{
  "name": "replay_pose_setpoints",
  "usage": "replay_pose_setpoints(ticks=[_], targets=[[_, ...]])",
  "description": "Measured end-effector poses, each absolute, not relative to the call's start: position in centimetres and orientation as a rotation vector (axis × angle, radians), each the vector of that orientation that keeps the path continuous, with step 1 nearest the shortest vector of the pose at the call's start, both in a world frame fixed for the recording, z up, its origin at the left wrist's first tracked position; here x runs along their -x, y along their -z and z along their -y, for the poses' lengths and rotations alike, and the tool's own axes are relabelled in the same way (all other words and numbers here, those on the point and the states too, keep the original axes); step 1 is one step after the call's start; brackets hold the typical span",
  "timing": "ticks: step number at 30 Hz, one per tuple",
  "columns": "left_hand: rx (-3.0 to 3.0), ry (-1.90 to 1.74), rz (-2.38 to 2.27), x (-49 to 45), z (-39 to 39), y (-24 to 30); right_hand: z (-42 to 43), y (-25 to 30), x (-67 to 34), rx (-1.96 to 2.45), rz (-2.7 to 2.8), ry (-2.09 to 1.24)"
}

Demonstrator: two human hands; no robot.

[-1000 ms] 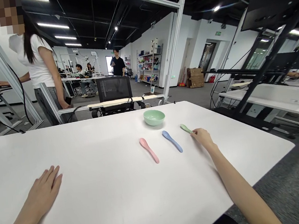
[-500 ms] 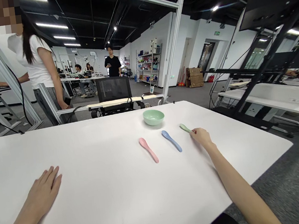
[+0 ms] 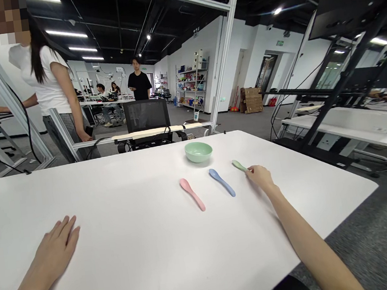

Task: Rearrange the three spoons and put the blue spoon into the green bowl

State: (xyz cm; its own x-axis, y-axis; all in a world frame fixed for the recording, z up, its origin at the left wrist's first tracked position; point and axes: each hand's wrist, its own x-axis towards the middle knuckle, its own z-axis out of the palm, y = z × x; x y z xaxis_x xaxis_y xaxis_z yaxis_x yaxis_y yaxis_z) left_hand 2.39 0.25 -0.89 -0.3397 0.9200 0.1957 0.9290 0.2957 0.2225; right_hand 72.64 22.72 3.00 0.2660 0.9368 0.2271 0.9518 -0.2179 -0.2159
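The green spoon (image 3: 239,165) juts beyond the right fingers (image 3: 252,171), apparently pinched.

Over on the table (image 3: 138,246), three spoons lie side by side: the left spoon (image 3: 193,196), the middle spoon (image 3: 222,183) and the right spoon (image 3: 239,165), its near end in the person's right hand (image 3: 261,176). Behind the first two sits the bowl (image 3: 199,153). Well left of them rests the left hand (image 3: 56,249), and beyond the far edge stands an office chair (image 3: 146,114).
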Motion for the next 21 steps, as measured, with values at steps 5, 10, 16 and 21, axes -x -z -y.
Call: replay_pose_setpoints(ticks=[5,10,16,21], targets=[[1.786,0.461,2.498,-2.5,-0.1,0.9,-22.8,-2.6,-72.8,2.227,1.728,0.06],[1.785,0.471,2.48,-2.4,-0.2,1.0,-23.0,-2.5,-72.9,2.12,1.705,0.223],[1.774,0.456,2.495,-2.6,-0.1,0.7,-23.3,-2.5,-69.8,1.541,2.042,0.113],[1.774,0.452,2.494,-2.7,-0.1,0.4,-23.0,-1.5,-66.7,1.356,2.21,-0.139]])
